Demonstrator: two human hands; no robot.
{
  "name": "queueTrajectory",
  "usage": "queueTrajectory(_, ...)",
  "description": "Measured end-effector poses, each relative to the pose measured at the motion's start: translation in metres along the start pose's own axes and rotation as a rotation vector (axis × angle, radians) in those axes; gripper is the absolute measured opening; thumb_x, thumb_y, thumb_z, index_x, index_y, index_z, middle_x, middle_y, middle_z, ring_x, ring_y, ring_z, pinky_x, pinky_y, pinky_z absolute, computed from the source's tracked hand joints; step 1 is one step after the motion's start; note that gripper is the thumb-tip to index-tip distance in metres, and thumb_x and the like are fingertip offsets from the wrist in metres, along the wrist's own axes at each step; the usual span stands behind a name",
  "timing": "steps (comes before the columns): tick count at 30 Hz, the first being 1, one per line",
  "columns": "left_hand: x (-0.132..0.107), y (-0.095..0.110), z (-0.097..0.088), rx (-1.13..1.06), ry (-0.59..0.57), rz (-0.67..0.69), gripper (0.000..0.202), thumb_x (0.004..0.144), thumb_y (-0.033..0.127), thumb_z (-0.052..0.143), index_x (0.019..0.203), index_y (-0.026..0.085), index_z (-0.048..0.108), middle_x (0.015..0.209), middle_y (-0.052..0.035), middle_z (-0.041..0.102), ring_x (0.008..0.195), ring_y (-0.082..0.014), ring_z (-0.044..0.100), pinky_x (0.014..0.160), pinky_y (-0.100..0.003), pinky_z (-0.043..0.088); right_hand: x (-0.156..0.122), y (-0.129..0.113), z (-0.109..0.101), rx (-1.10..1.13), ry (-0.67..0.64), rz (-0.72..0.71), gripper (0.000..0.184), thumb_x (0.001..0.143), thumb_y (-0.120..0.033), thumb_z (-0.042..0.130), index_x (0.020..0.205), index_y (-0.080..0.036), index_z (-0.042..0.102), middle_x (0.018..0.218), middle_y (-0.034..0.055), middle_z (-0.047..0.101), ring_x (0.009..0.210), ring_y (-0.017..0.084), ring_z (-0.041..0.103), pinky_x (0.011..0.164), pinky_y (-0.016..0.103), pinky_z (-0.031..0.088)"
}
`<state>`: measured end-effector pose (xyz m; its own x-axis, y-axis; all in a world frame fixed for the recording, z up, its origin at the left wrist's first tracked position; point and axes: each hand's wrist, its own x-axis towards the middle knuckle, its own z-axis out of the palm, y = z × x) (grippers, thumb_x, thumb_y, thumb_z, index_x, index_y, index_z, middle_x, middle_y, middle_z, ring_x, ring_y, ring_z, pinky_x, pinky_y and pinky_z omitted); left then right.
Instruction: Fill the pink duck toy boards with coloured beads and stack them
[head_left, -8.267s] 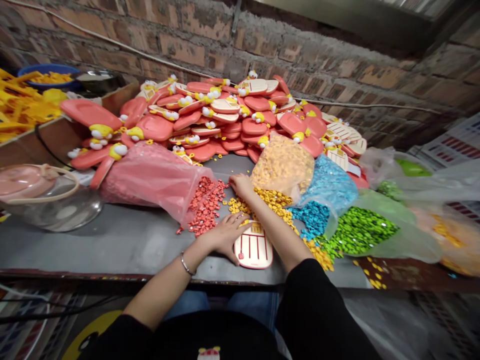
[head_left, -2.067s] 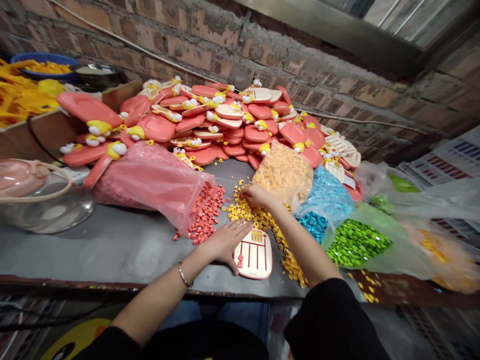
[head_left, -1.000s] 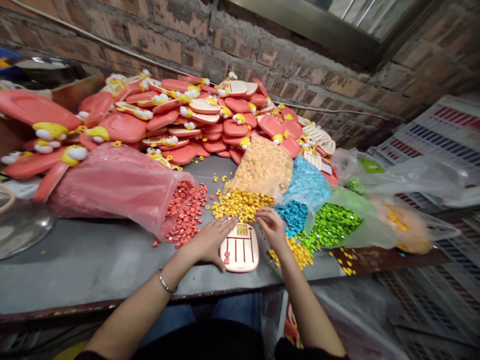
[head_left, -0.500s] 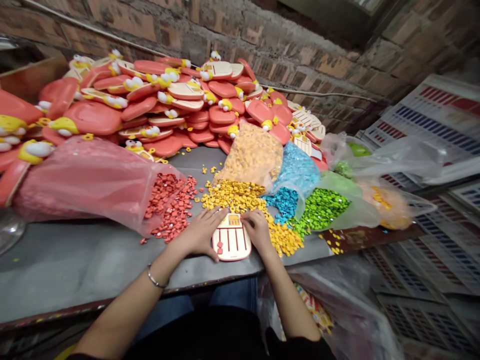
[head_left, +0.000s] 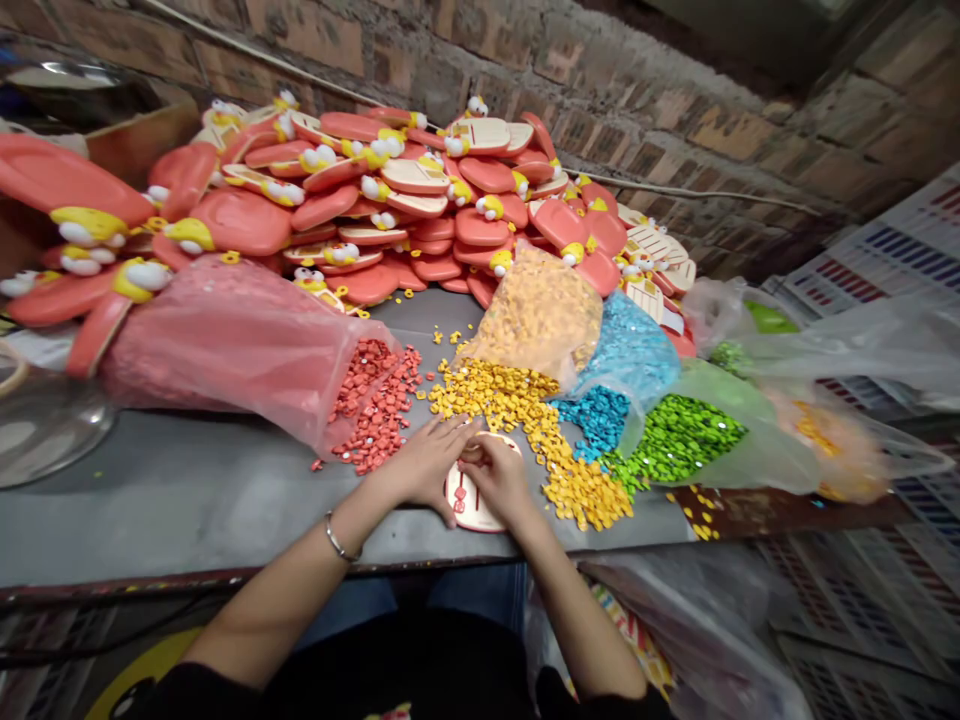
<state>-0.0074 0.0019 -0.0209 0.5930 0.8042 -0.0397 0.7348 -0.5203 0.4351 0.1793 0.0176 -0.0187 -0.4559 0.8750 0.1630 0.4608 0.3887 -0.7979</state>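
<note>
A cream toy board with a pink rim and dark red slots lies flat on the grey table. My left hand grips its left side, fingers over the top end and thumb at the lower left edge. Two small red pieces sit on the leftmost slot. Over the board's upper part, my right hand has thumb and fingers pinched close to the left fingertips. Whatever is between them is hidden. Loose yellow pieces lie just beyond the board, and red pieces to its left.
Open bags spill small pieces: a red bag, a yellow bag, blue pieces and green pieces. Behind them a heap of pink duck-headed boards leans toward a brick wall. Printed crates stand at right.
My right hand has moved from the board's upper right edge to over its upper left part, beside the left fingertips. The left hand keeps its place on the board. The camera view has shifted.
</note>
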Motion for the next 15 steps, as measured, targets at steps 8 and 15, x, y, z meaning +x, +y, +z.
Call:
queueTrajectory(8, 0.001, 0.000, 0.000, -0.054, 0.039, 0.021, 0.128, 0.055, 0.071, 0.075, 0.152, 0.015, 0.013, 0.158, -0.0160, 0.020, 0.147, -0.0337, 0.010, 0.118, -0.046, 0.003, 0.039, -0.016, -0.033, 0.107, -0.256, -0.081, 0.013, 0.086, -0.029, 0.064, 0.095, -0.022, 0.070, 0.089, 0.0042, 0.073, 0.082, 0.020, 0.068, 0.076, 0.032, 0.052)
queueTrajectory(15, 0.001, 0.001, -0.002, -0.095, 0.030, 0.005, 0.128, 0.055, 0.074, 0.073, 0.152, 0.012, 0.015, 0.158, -0.0180, 0.019, 0.146, -0.0380, 0.011, 0.118, -0.048, 0.007, 0.159, -0.033, 0.017, -0.534, -0.282, -0.259, 0.017, 0.089, -0.018, 0.058, 0.103, -0.017, 0.066, 0.108, 0.0117, 0.067, 0.101, 0.021, 0.062, 0.089, 0.030, 0.045)
